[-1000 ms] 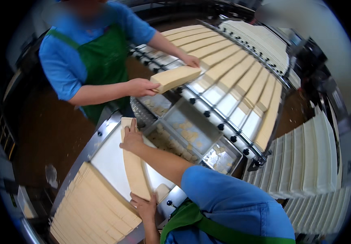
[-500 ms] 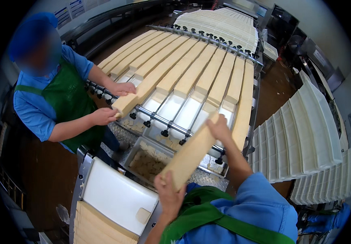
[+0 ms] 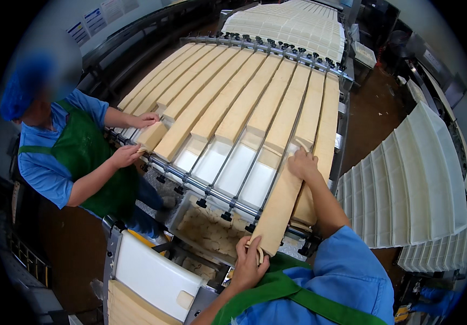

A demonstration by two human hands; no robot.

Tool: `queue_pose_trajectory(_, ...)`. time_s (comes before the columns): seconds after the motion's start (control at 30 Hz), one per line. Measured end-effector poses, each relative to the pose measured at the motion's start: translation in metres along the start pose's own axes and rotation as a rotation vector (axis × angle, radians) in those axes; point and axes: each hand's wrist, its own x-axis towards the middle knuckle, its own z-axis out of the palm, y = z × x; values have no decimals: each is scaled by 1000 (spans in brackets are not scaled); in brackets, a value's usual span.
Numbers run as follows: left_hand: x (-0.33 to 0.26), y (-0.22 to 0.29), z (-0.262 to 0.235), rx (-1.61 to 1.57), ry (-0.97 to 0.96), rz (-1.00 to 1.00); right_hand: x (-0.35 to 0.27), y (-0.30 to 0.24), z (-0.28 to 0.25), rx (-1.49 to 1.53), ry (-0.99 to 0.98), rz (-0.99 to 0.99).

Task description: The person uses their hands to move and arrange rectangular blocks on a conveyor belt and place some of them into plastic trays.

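Observation:
A long pale-yellow stack of dough sheets (image 3: 278, 208) lies in a lane near the right side of the railed conveyor, its near end reaching past the front bar. At that near end my left hand (image 3: 248, 266) is closed, with a thin curled sheet (image 3: 260, 254) between its fingers. My right hand (image 3: 303, 164) grips the far end from above, where it meets another stack (image 3: 297, 114) in line. Beside it on the right runs a further long stack (image 3: 328, 122). My right hand partly hides the joint.
Several similar stacks fill the conveyor lanes, split by thin metal rods. A co-worker (image 3: 76, 146) at left holds a short stack (image 3: 152, 135). Below the front bar (image 3: 217, 192) stands a bin (image 3: 176, 219) of dough scraps. A white belt (image 3: 152, 273) is near left; white ribbed trays (image 3: 401, 179) stand right.
The stack in my hands has come down from a raised, slanted position into the lane. The co-worker's hands and short stack have shifted left in the view.

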Motion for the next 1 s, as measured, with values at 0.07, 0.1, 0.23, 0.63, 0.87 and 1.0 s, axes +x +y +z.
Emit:
queue_pose_trajectory(0.07,14,1,6,27,-6,16,0,4,2,-4,73,-26)
queue_pose_trajectory(0.1,22,0,10,32,-1,10,-2,3,2,-11,151,-51)
queue_pose_trajectory(0.23,60,-8,33,-13,-12,90,-29,-12,4,-39,300,-101)
queue_pose_trajectory(0.63,52,-28,6,-145,106,-32,-171,-24,-1,237,98,-1075)
queue_pose_trajectory(0.87,-7,-85,-25,-84,567,-265,-174,-19,11,-76,185,-956)
queue_pose_trajectory(1.0,-47,-108,-27,-88,726,-436,-172,-23,21,-20,224,-1040)
